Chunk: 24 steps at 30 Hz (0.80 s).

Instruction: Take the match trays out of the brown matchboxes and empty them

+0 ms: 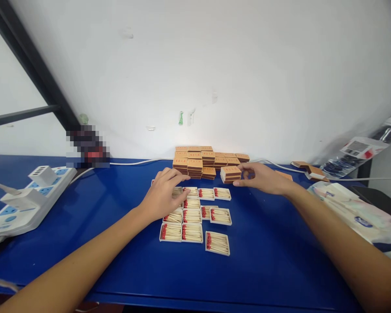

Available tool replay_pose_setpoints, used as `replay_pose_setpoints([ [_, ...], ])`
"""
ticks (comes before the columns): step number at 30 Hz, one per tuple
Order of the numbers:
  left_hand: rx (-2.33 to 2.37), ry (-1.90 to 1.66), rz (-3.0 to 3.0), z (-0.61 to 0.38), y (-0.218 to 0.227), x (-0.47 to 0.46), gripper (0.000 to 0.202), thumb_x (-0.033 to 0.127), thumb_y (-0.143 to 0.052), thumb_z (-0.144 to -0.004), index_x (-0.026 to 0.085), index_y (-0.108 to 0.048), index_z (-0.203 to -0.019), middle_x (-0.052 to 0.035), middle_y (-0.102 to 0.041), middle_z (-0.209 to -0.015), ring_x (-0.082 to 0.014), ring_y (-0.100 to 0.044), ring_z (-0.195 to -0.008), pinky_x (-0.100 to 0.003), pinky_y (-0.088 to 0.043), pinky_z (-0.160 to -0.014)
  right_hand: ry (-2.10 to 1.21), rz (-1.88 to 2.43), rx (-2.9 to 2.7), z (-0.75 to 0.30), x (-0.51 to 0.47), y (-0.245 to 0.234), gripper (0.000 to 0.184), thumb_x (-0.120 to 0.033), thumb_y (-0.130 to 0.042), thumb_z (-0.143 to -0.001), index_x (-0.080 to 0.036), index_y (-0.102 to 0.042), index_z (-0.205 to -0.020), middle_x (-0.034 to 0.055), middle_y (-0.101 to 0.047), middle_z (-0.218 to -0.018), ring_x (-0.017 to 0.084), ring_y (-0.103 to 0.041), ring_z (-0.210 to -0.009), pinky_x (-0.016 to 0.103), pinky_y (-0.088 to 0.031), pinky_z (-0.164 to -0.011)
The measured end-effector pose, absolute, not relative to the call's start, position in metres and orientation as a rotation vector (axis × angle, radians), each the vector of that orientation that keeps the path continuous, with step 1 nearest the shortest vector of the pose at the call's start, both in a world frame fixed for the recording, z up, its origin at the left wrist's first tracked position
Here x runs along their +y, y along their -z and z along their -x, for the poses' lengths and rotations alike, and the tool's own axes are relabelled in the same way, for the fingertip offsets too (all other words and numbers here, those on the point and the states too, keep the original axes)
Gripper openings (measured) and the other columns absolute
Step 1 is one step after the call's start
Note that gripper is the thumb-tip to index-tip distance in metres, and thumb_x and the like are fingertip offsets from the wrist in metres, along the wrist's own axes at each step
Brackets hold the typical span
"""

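Observation:
My left hand [164, 193] is over the upper left of a group of open matchbox trays, with thumb and forefinger apart and nothing visible between them. It partly hides the trays beneath. These trays, such as the front right one [217, 243], hold red-tipped matches. My right hand [267, 177] has its fingers and thumb at the right end of a small stack of orange matchboxes [231, 173], gripping it from the far and near sides. Behind both hands, more closed matchboxes [194, 164] are piled in stepped stacks against the wall.
A white power strip [54, 182] with plugs lies at left. A white cable [137, 163] runs along the wall. At right are loose matchbox sleeves [316, 173], a plastic bottle [342, 161] and a tissue packet [348, 213] on the blue table [263, 265].

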<state>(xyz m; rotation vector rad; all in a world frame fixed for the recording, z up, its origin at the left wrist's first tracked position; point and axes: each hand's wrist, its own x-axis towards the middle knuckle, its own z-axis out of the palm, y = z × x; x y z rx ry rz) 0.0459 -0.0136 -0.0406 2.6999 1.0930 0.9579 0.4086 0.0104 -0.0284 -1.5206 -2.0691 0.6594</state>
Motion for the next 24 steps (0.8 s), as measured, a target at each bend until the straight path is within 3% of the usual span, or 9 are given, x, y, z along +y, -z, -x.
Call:
replay_pose_setpoints([
  [4,1.080,-0.914,-2.715,-0.047,0.040,-0.017,0.030,0.026,-0.066,-0.100,0.024,-0.069,-0.130,-0.0077,-0.074,-0.118,-0.0294,-0.062,-0.112,-0.049,-0.049,-0.095,-0.720,1.636,-2.157,-0.430,0.009,0.028,0.049,-0.066,-0.087,-0.069,-0.025,-0.064,-0.083,-0.0007,-0.063,-0.071,0.020,-0.058,-0.067,0.032,-0.043,-0.062],
  [8,1.076,-0.902,-2.717,-0.049,0.041,-0.018,0.028,0.027,-0.067,-0.100,0.024,-0.070,-0.127,-0.0078,-0.075,-0.118,-0.0293,-0.064,-0.112,-0.050,-0.050,-0.097,-0.626,1.673,-2.136,-0.428,0.005,0.026,0.058,-0.063,-0.093,-0.060,-0.026,-0.075,-0.100,0.0020,-0.069,-0.080,0.024,-0.064,-0.072,0.033,-0.045,-0.062],
  [10,1.073,-0.909,-2.714,-0.050,0.041,-0.019,0.028,0.027,-0.067,-0.100,0.024,-0.070,-0.127,-0.0079,-0.075,-0.119,-0.0292,-0.064,-0.112,-0.050,-0.051,-0.098,-0.597,1.646,-2.125,-0.425,0.002,0.022,0.061,-0.062,-0.092,-0.062,-0.027,-0.077,-0.110,0.0025,-0.069,-0.084,0.024,-0.065,-0.074,0.034,-0.047,-0.065],
  [17,1.017,-1.040,-2.673,-0.053,0.038,-0.024,0.027,0.033,-0.070,-0.101,0.024,-0.070,-0.127,-0.0071,-0.077,-0.116,-0.0285,-0.068,-0.110,-0.049,-0.052,-0.097,-0.497,1.534,-2.084,-0.404,-0.007,0.012,0.049,-0.061,-0.088,-0.072,-0.026,-0.077,-0.104,0.0017,-0.064,-0.079,0.021,-0.057,-0.070,0.033,-0.042,-0.062],
  [22,0.939,-1.175,-2.658,-0.062,0.036,-0.036,0.053,0.048,-0.082,-0.093,0.024,-0.065,-0.137,-0.0083,-0.078,-0.118,-0.0289,-0.070,-0.109,-0.050,-0.054,-0.097,-0.408,1.314,-2.125,-0.346,-0.035,0.018,0.034,-0.045,-0.086,-0.082,-0.028,-0.075,-0.110,0.0025,-0.068,-0.088,0.019,-0.056,-0.069,0.034,-0.045,-0.063],
  [24,0.909,-1.170,-2.699,-0.066,0.036,-0.040,0.050,0.046,-0.082,-0.093,0.024,-0.067,-0.135,-0.0078,-0.078,-0.117,-0.0283,-0.070,-0.106,-0.049,-0.054,-0.094,-0.386,1.225,-2.153,-0.325,-0.047,0.022,0.025,-0.037,-0.083,-0.087,-0.029,-0.074,-0.109,0.0033,-0.070,-0.094,0.020,-0.060,-0.076,0.035,-0.047,-0.067],
])
